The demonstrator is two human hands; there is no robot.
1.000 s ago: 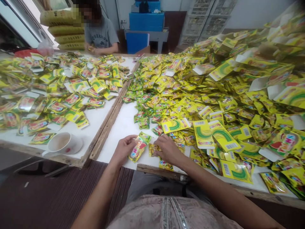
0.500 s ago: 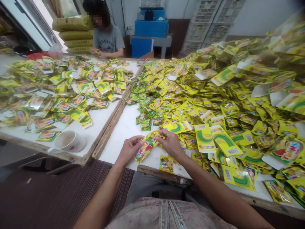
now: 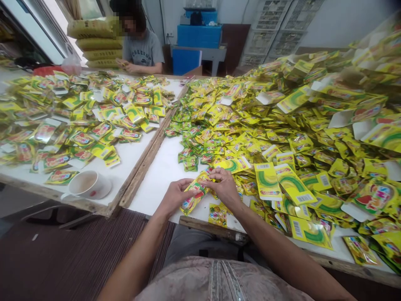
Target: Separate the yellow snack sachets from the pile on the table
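Here's the mug [image 3: 88, 186], well left of the left grip [image 3: 180, 197], probably safe from knocks | left grip clasps the near end of the yellow packet [image 3: 190, 203], seemingly steadying it | right grip [image 3: 223, 184] pinches its far end | cartons [image 3: 267, 181] lie right, handily close

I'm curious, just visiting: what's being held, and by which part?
The left hand holds a yellow carton around its middle; the right hand is at the upper end, its grip unclear.

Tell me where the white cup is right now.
In the head view, the white cup stands in the left half, near the left table's front right corner, just right of a yellow-green packet.
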